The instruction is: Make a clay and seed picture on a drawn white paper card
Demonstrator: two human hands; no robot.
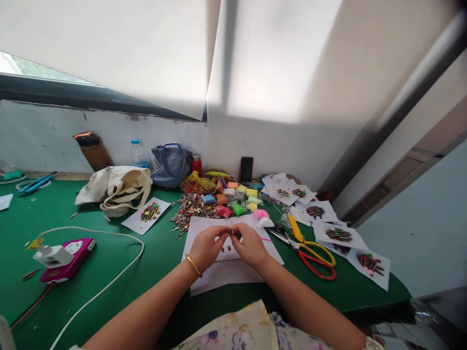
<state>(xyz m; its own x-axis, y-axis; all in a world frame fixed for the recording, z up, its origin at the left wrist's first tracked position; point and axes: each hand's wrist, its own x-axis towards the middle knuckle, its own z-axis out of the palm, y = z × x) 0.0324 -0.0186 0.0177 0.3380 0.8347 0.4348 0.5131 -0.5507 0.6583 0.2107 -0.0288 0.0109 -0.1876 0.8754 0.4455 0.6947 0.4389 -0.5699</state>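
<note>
My left hand (207, 247), with a gold bangle on its wrist, and my right hand (248, 244) meet over a white sheet of paper (207, 287). Their fingertips are pinched together around a small brown lump of clay (235, 235), mostly hidden by the fingers. Below the fingers, a couple of small reddish-brown pieces (229, 248) lie on the paper. A thin pink stick (267, 239) shows beside my right hand. Just beyond the sheet are a pile of striped sunflower seeds (193, 210) and several packets of coloured clay (223, 211).
Scissors (316, 265) and a yellow utility knife (295, 227) lie at the right, near several seed-decorated cards (339, 235). Another card (146, 215) is on the left. A tote bag (113, 187), white cable (120, 274) and purple power strip (78, 260) occupy the green table (146, 301).
</note>
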